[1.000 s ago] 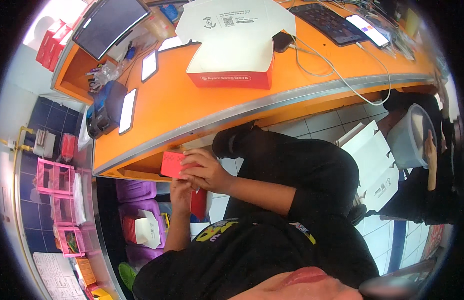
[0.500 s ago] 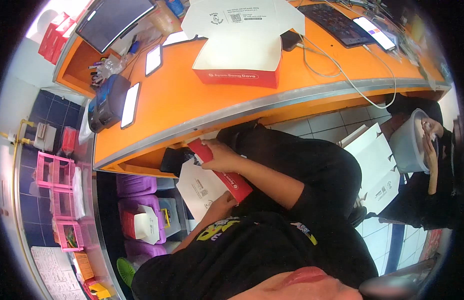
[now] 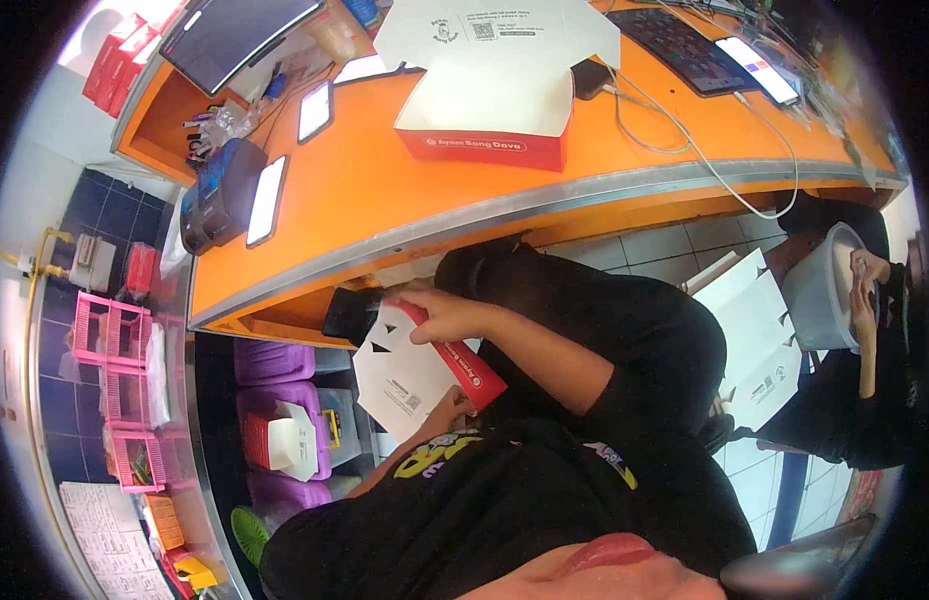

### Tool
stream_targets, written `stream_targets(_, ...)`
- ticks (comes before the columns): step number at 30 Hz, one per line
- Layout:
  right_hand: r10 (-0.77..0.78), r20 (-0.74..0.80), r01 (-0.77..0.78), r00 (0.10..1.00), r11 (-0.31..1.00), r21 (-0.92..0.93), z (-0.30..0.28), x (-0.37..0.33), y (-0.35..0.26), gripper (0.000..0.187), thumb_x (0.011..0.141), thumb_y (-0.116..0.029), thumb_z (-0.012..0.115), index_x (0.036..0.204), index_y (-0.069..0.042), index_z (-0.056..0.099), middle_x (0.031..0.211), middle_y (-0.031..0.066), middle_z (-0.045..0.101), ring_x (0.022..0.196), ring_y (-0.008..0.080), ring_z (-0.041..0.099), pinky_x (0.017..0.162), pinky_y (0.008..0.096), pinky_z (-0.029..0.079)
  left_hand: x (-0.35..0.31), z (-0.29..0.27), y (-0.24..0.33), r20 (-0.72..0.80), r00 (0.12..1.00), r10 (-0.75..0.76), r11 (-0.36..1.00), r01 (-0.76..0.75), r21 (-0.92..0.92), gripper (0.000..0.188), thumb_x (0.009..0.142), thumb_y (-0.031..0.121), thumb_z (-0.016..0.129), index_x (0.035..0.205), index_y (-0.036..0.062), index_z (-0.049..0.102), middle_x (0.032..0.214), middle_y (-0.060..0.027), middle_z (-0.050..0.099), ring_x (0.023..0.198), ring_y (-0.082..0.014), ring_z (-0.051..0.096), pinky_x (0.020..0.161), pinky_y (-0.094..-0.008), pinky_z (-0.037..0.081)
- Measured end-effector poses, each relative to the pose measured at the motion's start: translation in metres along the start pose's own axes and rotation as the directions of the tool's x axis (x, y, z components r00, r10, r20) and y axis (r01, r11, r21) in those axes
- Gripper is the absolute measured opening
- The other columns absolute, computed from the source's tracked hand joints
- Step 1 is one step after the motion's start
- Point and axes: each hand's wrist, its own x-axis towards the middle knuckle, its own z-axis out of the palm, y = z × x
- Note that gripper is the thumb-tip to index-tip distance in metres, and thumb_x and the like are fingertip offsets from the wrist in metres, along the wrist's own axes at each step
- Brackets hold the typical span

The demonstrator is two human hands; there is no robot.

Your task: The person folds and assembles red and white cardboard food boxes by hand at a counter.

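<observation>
A red-and-white cardboard food box is tilted in front of my body, its white lid spread out to the left. My right hand is closed on its far end, with fingers over the folded red end panel and the white edge. My left hand grips the near end by the corner of the red side wall. The fingertips under the cardboard are partly hidden. On the orange counter stands another box of this kind, formed, with its white lid up.
Phones, a tablet, a white cable and a dark blue device lie on the counter. White box blanks stand at right, beside another person's hands at a translucent tub. Purple crates sit below left.
My right hand has pressed the far red end panel inward, and the lid's notched white edge now shows there. My left hand stays at the near corner. The view has shifted slightly.
</observation>
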Motion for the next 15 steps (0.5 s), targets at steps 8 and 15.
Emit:
stream_targets(8,-0.121,0.109,0.137,0.987,0.979,-0.150,0.011,-0.005,-0.020,0.022,0.067,-0.006,0.055,0.086,-0.003,0.066,0.090,0.0150,0.060,0.099,0.0306,0.054,0.089,0.0407,0.041,-0.002,-0.044,0.036,-0.282,0.931,0.233,0.563,-0.365,-0.741,0.055,0.094,0.048,0.043,0.131,0.0067,0.044,0.125,-0.0114,0.053,0.117,-0.0262,0.049,0.105,-0.0431,0.033)
stream_targets(15,-0.591,-0.231,0.546,0.773,0.805,-0.231,0.034,-0.014,-0.053,0.018,0.079,-0.006,0.055,0.092,-0.008,0.067,0.102,0.0139,0.060,0.107,0.0324,0.052,0.095,0.0413,0.039,-0.005,-0.075,0.139,-0.460,0.879,0.127,0.671,-0.418,-0.613,0.026,0.095,0.015,0.047,0.116,0.0012,0.053,0.116,-0.0113,0.060,0.101,-0.0201,0.061,0.087,-0.0321,0.051)
